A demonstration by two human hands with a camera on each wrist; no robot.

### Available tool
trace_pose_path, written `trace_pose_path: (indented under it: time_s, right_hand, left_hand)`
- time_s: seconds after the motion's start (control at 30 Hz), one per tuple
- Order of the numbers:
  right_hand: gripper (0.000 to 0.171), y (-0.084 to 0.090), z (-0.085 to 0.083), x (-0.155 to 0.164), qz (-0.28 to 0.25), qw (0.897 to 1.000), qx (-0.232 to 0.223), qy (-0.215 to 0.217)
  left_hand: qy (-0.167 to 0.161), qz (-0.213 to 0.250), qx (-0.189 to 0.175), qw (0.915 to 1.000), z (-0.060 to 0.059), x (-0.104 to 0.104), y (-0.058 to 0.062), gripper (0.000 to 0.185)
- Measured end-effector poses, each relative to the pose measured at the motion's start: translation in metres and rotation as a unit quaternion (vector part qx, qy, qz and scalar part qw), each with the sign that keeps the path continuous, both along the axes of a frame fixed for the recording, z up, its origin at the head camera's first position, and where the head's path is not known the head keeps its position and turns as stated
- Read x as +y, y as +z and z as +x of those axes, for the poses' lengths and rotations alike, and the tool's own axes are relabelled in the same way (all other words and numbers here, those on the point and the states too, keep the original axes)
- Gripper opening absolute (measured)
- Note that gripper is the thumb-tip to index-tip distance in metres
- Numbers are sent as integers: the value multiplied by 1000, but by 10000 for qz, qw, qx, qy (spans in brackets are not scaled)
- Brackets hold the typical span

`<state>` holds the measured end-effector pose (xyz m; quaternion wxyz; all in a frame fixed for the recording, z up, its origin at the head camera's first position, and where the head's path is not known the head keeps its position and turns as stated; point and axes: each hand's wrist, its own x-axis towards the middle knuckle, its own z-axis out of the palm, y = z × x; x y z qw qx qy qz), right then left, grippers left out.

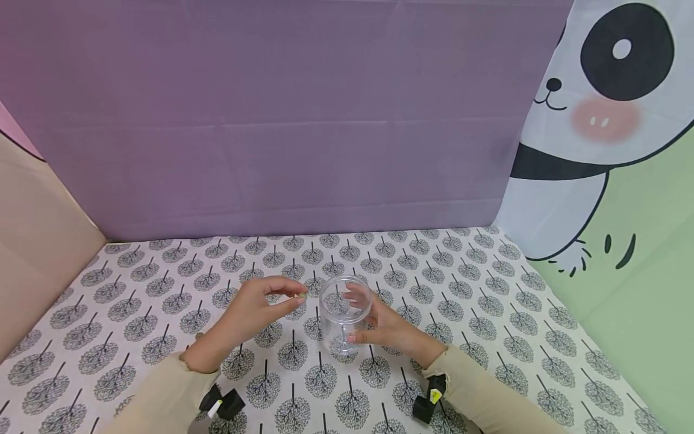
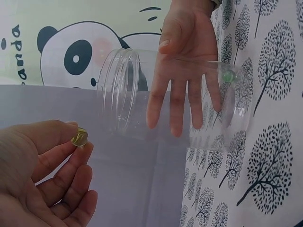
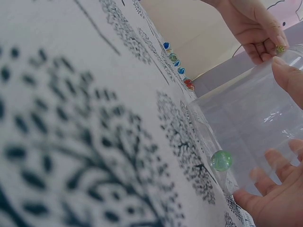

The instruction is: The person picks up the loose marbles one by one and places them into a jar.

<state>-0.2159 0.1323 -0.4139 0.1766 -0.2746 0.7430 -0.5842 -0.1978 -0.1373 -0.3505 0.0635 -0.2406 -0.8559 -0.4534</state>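
A clear jar [image 1: 332, 328] stands upright on the patterned cloth, its mouth uncovered. My right hand [image 1: 387, 325] holds its right side, thumb on the near wall and spread fingers round the far wall. Inside, at the bottom, lies a green marble [image 3: 221, 161]. Left of the jar's rim, my left hand [image 1: 262, 304] pinches a small yellow-streaked clear marble [image 2: 80, 137] between thumb and fingertips. That marble is apart from the jar and about level with its mouth in the left wrist view.
Several coloured marbles [image 3: 177, 63] lie in a row on the cloth in the right wrist view, past the jar; the left forearm mostly hides them in the head view. A white cloth [image 1: 293, 416] with tree prints covers the table. A purple wall [image 1: 303, 120] rises behind.
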Motion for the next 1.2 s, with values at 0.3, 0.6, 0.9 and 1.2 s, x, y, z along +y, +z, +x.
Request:
trace_pose_path:
  time_s: [0.3,0.6,0.9,1.2]
  right_hand:
    - [92,-1,0,-1,6,10000,23,-8]
    - [91,-2,-1,-1,-1,9999,136,17]
    - [91,-2,-1,0,12,9999,109,39]
    - [91,-1,-2,0,40,9999,114,50]
  left_hand:
    - [-121,109,25,9999,-3,6,0,19]
    - [-191,160,-42,9997,-5,15,4,17]
    - [-308,319,-245,9987,-8,20,2,19]
    - [-299,321,-282,9986,-9,25,1,19]
